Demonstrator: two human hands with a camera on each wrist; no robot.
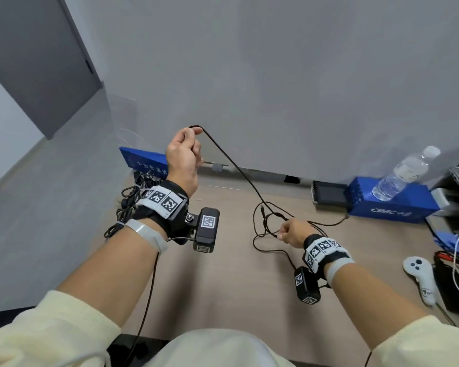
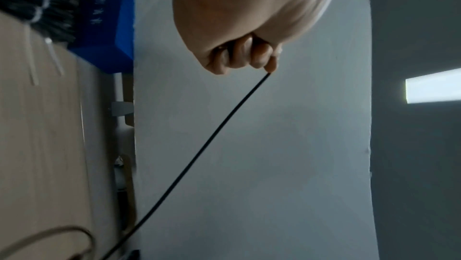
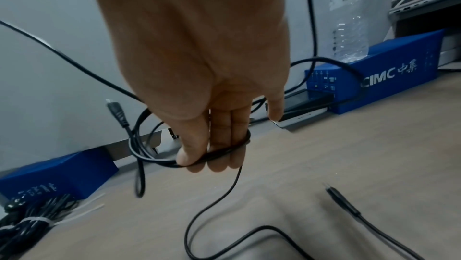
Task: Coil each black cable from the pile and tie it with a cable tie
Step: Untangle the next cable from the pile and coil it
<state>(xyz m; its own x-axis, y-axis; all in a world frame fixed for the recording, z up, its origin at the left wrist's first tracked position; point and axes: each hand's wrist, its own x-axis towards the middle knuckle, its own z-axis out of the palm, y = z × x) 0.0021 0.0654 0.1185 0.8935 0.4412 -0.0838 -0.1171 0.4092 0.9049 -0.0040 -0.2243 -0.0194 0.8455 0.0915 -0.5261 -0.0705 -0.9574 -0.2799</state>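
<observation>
My left hand (image 1: 186,152) is raised in front of the grey wall and pinches a thin black cable (image 1: 231,162) at its top bend. The left wrist view shows the fingers (image 2: 249,53) curled with the cable (image 2: 199,151) running taut down toward the table. Lower right, my right hand (image 1: 293,231) grips a few loose loops of the same cable just above the wooden table (image 1: 223,287). In the right wrist view the thumb and fingers (image 3: 212,146) clamp the loops (image 3: 162,163), and a plug end (image 3: 116,112) sticks up beside them.
A bundle of tied black cables (image 1: 127,205) lies at the left by a blue box (image 1: 143,160), with loose white cable ties (image 3: 84,207) next to it. Back right stand a blue box (image 1: 392,200), a water bottle (image 1: 406,173) and a small screen device (image 1: 329,194). A white controller (image 1: 420,276) lies right.
</observation>
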